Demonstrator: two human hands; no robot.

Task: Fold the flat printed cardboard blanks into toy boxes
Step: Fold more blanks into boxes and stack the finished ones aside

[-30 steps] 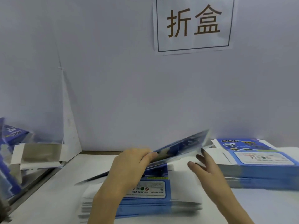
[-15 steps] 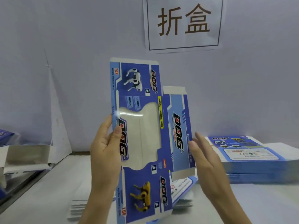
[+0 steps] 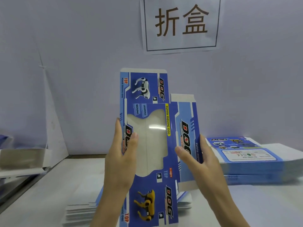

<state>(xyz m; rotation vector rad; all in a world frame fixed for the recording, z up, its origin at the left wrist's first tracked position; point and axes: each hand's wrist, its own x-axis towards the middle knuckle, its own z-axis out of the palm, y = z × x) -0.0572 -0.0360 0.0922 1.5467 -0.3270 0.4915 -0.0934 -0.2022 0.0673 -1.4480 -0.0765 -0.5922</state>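
**Flat blank held up, no fold yet made**

One cardboard blank (image 3: 171, 159) is held upright in the air above the counter (image 3: 49, 185), printed face toward the camera, with the clear window at its middle and the dog pictures on its top and bottom flaps. It is gripped at both long edges. The left hand (image 3: 121, 163) is closed on the left edge, thumb laid across the printed face. The right hand (image 3: 200, 161) is closed on the narrow side panel at the right, thumb in front and fingertips showing past the edge.

The panels all lie in one plane, so the step in hand is judged to be the opening one: a blank taken up and squared for erecting. The next move is judged to call for the side panels to be bent back along their creases into a tube before the end flaps are tucked — with pressure kept off the window film.

Just below the blank a stack of blanks (image 3: 78, 212) lies on the counter, and a second stack (image 3: 246, 163) lies at the right. A paper sign (image 3: 180, 25) is fixed to the wall behind.

The blank's bottom flap is cut off by the frame edge, and its back — fingers included — is hidden. At the far left a pale open carton (image 3: 21, 158) is blurred; whether it is a finished box cannot be told.
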